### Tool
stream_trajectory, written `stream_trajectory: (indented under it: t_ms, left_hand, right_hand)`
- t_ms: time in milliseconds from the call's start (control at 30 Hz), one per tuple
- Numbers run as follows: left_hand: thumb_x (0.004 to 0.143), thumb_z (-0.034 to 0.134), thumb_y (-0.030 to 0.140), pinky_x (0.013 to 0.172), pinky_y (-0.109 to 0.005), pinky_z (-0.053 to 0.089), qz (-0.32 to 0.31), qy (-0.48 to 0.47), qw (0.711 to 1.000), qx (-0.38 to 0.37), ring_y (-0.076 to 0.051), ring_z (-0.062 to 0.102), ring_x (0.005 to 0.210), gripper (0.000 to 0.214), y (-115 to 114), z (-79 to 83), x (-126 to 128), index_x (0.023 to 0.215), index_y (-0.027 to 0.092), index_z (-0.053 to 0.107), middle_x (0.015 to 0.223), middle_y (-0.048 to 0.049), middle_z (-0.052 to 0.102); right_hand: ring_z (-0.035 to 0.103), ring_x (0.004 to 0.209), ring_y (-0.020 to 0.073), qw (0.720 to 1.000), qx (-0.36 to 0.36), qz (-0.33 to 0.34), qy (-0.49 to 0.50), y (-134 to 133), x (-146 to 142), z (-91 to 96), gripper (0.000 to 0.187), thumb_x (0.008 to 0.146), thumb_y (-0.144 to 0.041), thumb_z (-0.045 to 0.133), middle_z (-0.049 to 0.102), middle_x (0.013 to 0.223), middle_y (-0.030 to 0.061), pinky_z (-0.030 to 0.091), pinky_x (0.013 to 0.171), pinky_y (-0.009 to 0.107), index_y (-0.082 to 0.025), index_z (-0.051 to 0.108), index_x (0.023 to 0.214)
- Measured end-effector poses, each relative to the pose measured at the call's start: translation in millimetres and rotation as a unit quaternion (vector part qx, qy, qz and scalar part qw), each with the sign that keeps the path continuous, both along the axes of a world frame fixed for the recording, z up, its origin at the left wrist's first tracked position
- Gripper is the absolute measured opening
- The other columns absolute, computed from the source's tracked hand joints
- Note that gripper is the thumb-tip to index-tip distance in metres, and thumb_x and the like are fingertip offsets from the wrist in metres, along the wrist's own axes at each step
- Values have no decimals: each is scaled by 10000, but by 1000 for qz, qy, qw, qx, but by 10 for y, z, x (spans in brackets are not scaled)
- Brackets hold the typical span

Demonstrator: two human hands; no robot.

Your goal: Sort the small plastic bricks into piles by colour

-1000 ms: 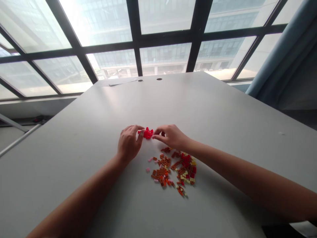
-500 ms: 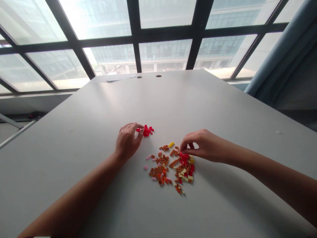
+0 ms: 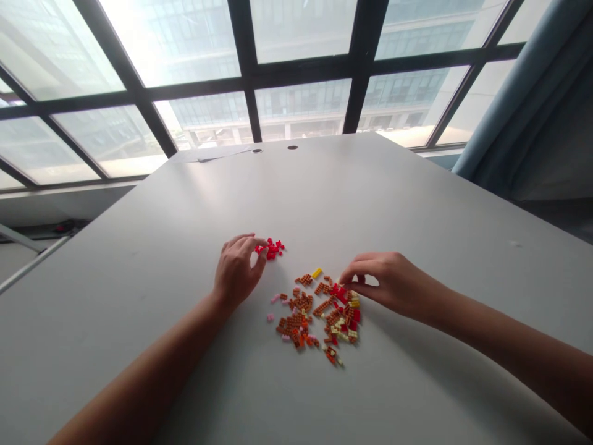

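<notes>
My left hand (image 3: 238, 267) rests at the left side of a small pile of red toy bricks (image 3: 273, 250), thumb and forefinger apart and partly curled round its edge. To the right, my right hand (image 3: 382, 279) is closed in a pinch above the upper right part of a larger mixed heap of building bricks (image 3: 301, 303). Red bricks (image 3: 340, 293) lie right under its fingertips. Whatever sits in that pinch is too small to make out. Brown, orange, pink and pale yellow pieces make up most of the heap, and a yellow brick (image 3: 317, 272) lies on its far edge.
All the bricks lie loose on a wide white table (image 3: 139, 266). Near its far edge are a flat sheet (image 3: 215, 152) and two round holes. Large dark-framed windows stand behind, with a blue curtain (image 3: 500, 117) at the right.
The view has shifted slightly. My right hand has drawn a little to the right of the red bricks, uncovering more of them, still pinched. My left hand stays by the red pile.
</notes>
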State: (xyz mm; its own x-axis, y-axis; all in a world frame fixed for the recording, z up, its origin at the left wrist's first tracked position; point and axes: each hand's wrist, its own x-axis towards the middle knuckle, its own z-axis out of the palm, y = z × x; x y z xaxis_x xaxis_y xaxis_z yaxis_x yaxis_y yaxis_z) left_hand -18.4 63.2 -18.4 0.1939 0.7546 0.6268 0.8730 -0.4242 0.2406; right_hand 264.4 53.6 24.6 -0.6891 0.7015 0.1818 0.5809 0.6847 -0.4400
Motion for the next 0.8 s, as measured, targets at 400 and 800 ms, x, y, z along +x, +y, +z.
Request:
stream_trajectory:
  t_ms: [400,800]
  left_hand:
    - [946,417,312,1054,-499,358,-265,112,939,-187,-273,369,1338,360,-348,161,583,1285,224,499,1359,-59,527]
    - [898,501,222,950,-351,488,-335,3,932,-137,-195,642,1041,191,-328,191,516,967,191,676,1031,-63,722]
  right_hand:
    - [657,942,166,993,55,49,89,-7,156,-297,248,910,-225,495,713,1044,71,539,843,282,-214,694,1056]
    - [644,812,167,997,51,7,57,-93,215,-260,181,892,-238,519,695,886,82,523,746,274,-178,689,871]
